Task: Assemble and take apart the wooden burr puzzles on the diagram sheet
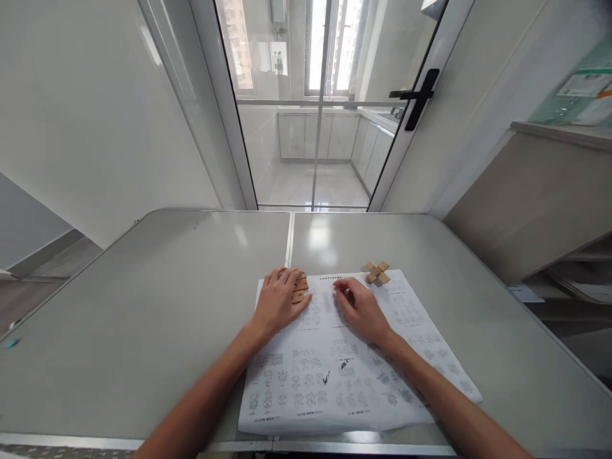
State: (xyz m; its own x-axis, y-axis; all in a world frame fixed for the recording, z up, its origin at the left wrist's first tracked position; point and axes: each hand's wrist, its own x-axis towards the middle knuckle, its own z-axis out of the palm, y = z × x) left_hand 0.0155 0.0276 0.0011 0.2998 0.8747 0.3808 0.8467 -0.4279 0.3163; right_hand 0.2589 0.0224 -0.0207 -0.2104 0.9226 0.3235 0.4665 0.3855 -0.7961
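Note:
My left hand [278, 297] lies over a small group of flat wooden puzzle pieces [300, 290], fingers across the top and thumb at the near right side. Dark marks show on those pieces; their left part is hidden beneath the hand. To the right, my right hand [359, 306] is over the paper with its fingers curled in toward the thumb, and nothing shows between them. Beyond it, an interlocked wooden burr puzzle [377, 273] sits at the sheet's top edge. Both forearms cross the large printed instruction sheet [335, 401], which carries rows of small diagrams.
The grey table [157, 306] has a metal seam [289, 239] down its middle. A small teal object [11, 343] lies at the far left edge. Behind the table stands a glass door with a black handle [421, 99]. Shelving [516, 191] is at the right.

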